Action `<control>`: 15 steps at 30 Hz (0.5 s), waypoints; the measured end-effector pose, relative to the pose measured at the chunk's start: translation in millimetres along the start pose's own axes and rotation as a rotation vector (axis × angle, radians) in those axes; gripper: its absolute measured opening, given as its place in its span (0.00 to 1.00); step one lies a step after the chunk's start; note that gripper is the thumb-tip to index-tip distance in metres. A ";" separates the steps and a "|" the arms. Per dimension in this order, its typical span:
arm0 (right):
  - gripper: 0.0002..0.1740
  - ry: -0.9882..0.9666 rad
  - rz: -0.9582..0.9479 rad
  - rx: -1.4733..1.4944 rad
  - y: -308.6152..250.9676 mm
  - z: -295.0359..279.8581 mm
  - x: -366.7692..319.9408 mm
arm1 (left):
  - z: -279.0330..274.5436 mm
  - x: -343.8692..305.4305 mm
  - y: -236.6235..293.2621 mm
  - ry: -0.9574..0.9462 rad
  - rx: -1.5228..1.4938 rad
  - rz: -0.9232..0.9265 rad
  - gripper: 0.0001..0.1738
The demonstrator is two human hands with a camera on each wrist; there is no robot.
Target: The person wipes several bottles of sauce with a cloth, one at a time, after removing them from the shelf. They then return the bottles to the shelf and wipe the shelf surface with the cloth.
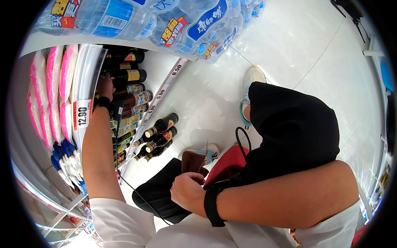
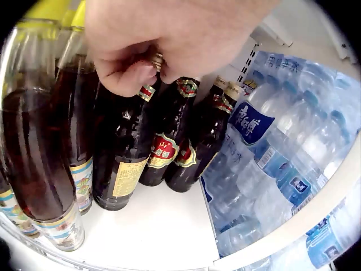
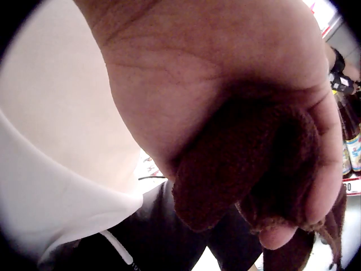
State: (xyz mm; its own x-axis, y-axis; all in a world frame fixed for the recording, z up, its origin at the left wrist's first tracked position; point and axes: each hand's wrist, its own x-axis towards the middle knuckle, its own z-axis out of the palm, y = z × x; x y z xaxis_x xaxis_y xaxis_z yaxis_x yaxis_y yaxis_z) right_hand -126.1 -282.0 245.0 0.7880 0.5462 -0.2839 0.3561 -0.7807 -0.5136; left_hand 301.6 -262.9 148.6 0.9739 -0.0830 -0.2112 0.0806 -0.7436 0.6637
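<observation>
Shop shelf (image 2: 169, 226): a dark sauce bottle (image 2: 121, 164), a little back from the front edge, stands upright, long axis vertical, cap pointing up into the left hand (image 2: 169, 34), fingertips pinching it from above (the nearer hand by far); the right hand (image 1: 188, 192), well apart, clutches a brown cloth (image 1: 193, 161)
</observation>
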 end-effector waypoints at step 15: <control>0.08 -0.007 0.026 -0.022 4.5 -6.5 4.7 | 0.6 -41.2 3.7 0.042 0.332 0.494 0.23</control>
State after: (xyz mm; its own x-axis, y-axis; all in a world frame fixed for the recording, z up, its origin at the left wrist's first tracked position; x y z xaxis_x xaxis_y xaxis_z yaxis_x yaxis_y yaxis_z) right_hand -117.6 -284.9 246.6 0.7938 0.5279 -0.3020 0.3470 -0.8009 -0.4879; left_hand 261.7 -262.6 159.3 0.8873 -0.4506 0.0980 -0.4480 -0.7919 0.4150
